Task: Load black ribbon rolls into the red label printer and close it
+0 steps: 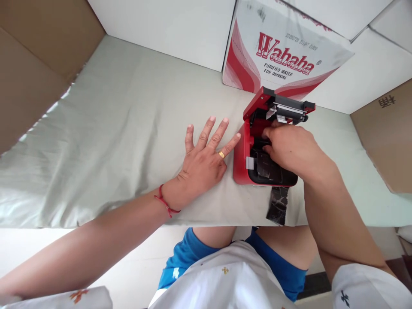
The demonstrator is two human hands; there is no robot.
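The left hand (pixel 206 165) lies open, fingers spread, on the cloth-covered tabletop (pixel 128 111). To its right stands the red machine (pixel 240 165), lid (pixel 257 102) already raised, a dark strip (pixel 278 206) at its near side. The right hand (pixel 291 146) reaches inside, grip hidden; work within seems unfinished.

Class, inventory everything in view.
device: one, mostly red, right
cloth: one, greenish, beneath device
strip: one, black, cloth edge
Wahaha carton: one, white/red, rear
panels: several, white, rear
cardboard: several, brown, both sides
floor: one, whitish, bottom
shirt: one, white, bottom
shorts: pair, blue, bottom
bracelet: one, red, left wrist
ring: one, gold, left hand
thighs: two, bare, bottom
forearms: two, bare, sides
left hand: one, bare, beside device
right hand: one, bare, partly inside device
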